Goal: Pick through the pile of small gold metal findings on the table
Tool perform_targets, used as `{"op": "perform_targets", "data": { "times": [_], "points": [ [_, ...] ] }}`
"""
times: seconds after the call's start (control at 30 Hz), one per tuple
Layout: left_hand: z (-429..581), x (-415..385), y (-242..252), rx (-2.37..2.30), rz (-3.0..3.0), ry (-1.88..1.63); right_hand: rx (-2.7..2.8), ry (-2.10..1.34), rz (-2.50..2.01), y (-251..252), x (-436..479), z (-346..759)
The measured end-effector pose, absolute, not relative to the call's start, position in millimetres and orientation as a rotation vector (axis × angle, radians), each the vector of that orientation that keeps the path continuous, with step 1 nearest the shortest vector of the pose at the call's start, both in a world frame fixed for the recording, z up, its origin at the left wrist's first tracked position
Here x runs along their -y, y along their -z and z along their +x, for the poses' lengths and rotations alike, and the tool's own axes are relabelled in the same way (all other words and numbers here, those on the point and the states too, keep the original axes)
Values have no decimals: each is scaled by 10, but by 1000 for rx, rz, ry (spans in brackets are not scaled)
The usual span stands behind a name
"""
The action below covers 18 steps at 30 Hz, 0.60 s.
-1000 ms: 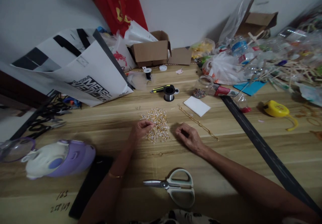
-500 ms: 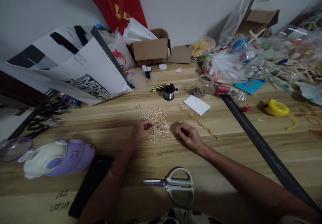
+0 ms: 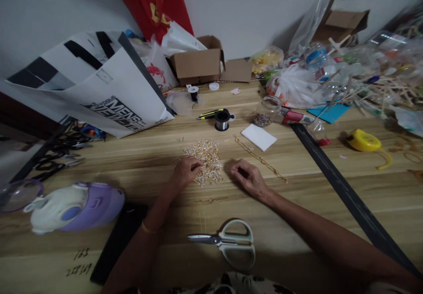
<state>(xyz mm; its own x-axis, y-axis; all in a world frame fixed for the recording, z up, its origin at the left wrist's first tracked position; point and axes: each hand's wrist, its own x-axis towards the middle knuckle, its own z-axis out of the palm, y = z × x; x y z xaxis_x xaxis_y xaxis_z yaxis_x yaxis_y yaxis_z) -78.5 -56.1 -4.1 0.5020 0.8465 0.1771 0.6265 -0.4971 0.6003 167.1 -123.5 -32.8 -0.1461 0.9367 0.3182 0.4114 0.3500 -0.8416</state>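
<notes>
A loose pile of small clear and gold beads [image 3: 209, 157] lies on the wooden table. My left hand [image 3: 185, 171] rests at the pile's left edge, thumb and fingertips pinched together over the beads; whatever is between them is too small to make out. To the right of the pile, my right hand [image 3: 248, 178] lies on the table with its fingers curled in and closed, their contents hidden. Beyond that hand stretches a gold chain [image 3: 261, 158]. A shorter fine chain [image 3: 212, 200] lies between my forearms, and nearer to me are scissors [image 3: 228, 240] with pale handles.
Behind the beads stand a wire spool [image 3: 222, 120], a utility knife [image 3: 210, 114], a jar of beads [image 3: 266, 113] and a folded white paper [image 3: 258, 137]. A purple-and-white bottle [image 3: 79, 207] lies left; a yellow tape measure [image 3: 363, 141] sits right. Bags and boxes line the wall.
The left hand's fingers have drawn slightly closer together at the bead pile. My right hand and the objects on the table stay where they were.
</notes>
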Motion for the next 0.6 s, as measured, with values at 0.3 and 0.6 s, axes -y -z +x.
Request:
{"op": "perform_targets", "data": {
  "times": [0.3,0.6],
  "points": [
    [-786,557,82,-1259,2470,-614,1743,-729,-1227,304,1240,1662],
    [-732,609,-29,-1268,2634,-464,1733,-742,-1223,301,1244,1657]
  ]
}}
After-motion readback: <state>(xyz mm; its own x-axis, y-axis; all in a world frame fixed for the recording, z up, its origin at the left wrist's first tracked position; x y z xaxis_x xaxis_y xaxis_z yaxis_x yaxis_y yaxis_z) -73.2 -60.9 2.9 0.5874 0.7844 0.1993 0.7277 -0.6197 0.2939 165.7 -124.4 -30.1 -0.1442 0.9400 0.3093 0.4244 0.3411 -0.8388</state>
